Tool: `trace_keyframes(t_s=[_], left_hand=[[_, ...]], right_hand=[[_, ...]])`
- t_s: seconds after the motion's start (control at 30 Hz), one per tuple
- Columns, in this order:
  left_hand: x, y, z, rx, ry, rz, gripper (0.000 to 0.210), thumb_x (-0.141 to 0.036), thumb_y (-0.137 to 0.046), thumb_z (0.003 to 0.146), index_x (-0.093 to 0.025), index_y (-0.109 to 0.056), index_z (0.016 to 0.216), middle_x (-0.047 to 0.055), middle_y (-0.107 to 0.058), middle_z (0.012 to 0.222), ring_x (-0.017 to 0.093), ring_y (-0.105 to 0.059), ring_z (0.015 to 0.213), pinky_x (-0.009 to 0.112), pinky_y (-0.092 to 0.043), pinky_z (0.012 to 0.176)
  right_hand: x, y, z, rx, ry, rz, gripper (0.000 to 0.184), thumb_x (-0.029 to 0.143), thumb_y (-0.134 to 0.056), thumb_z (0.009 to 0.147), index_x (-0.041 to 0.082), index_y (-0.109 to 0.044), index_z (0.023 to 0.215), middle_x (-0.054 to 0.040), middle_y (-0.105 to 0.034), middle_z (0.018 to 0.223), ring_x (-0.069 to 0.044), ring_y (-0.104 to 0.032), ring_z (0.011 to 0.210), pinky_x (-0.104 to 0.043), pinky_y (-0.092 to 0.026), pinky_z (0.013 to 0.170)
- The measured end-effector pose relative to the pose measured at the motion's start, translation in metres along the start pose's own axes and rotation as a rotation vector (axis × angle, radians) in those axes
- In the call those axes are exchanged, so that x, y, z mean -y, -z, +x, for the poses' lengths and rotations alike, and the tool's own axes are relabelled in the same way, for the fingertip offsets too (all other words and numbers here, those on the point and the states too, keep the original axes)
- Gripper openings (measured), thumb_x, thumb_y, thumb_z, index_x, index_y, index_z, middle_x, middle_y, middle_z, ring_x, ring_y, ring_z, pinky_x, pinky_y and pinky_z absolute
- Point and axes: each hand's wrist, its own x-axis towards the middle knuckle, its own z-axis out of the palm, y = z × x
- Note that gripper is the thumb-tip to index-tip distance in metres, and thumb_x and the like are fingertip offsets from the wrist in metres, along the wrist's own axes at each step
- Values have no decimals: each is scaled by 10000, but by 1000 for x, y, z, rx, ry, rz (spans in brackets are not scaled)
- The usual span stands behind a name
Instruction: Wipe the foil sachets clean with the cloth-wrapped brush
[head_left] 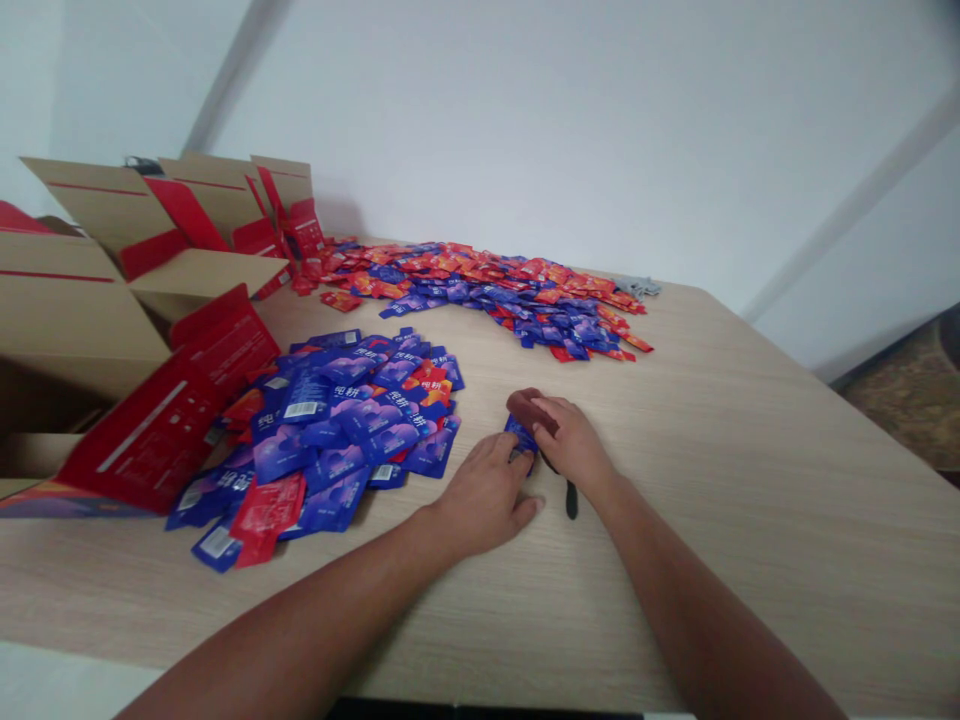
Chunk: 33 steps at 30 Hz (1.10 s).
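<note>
Cartons stand open at the left, tan board with red printed flaps. Just beside them lies a near heap of sachets, mostly blue-purple, a few red or orange. A far heap of red, orange and blue sachets stretches along the back of the wood-grain table. My left hand rests palm down, fingers close together, thumb held apart, fingertips on a single blue sachet that lies on the table between my hands. Over it, my right hand pinches a reddish-brown object between thumb and fingers; what it is, I cannot tell. Below that hand pokes a dark rounded strip. Rightmost, a grey cloth sits at the far heap's end.
</note>
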Motion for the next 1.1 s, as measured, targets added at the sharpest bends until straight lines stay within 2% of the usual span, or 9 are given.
trace_keyframes(t_s=[0.27,0.47,0.73,0.97,1.1], left_hand=[[2,-1,-1,-4,-1,-6,425,-440,-732,930,-199,-648,1269,147,-576,1367,347,-549,1312,530,-462,1177],[3,-2,-2,-13,-1,-27,365,-420,-751,913,-206,-663,1195,139,-574,1364,340,-542,1321,522,-465,1177],[3,-3,-1,-19,1,-11,443,-432,-738,924,-202,-641,1290,152,-572,1399,352,-538,1338,530,-446,1200],[0,2,-1,10,3,30,473,-447,-723,934,-183,-655,1321,163,-592,1376,359,-572,1280,530,-473,1148],[-1,4,1,17,26,63,322,-346,-627,981,-204,-686,1265,142,-651,1257,344,-618,1171,538,-515,1043]], right_hand=[[9,6,-3,-19,59,31,472,199,-645,902,247,-703,1368,-119,-696,1402,-308,-658,1267,-548,-533,1127],[23,11,-3,76,155,114,521,146,-638,872,293,-705,1368,-80,-712,1394,-291,-658,1276,-530,-534,1128],[14,6,0,69,87,78,485,179,-643,891,274,-698,1364,-92,-709,1385,-291,-662,1259,-526,-537,1118],[-8,5,0,-49,-68,-82,435,224,-644,908,221,-710,1338,-132,-728,1316,-325,-679,1202,-541,-533,1104],[-22,10,2,-107,-172,-187,430,240,-637,916,204,-709,1338,-153,-734,1272,-345,-683,1163,-555,-536,1078]])
